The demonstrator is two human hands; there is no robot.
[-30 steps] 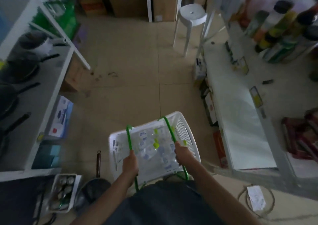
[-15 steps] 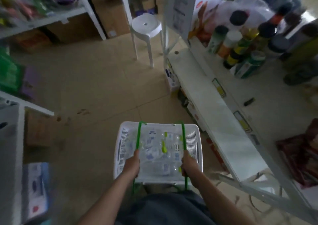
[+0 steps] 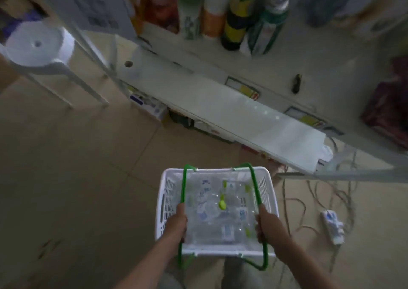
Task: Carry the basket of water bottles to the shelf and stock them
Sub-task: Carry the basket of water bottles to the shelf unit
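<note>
A white plastic basket (image 3: 166,197) with two green handles hangs in front of me above the tiled floor. Several clear water bottles (image 3: 217,211) with blue labels and green caps lie inside it. My left hand (image 3: 177,223) is closed on the left green handle. My right hand (image 3: 266,224) is closed on the right green handle. The white shelf (image 3: 254,121) runs from upper left to right, just beyond the basket, and its lower board is bare.
A white plastic stool (image 3: 37,48) stands at the upper left. Bottles and cans (image 3: 234,17) fill the upper shelf board. Small boxes (image 3: 148,105) sit under the shelf. Cables and a power strip (image 3: 332,225) lie on the floor to the right.
The view has swung right and come closer to the shelf, which now fills the top. The basket stays held by both handles. The power strip has come into sight.
</note>
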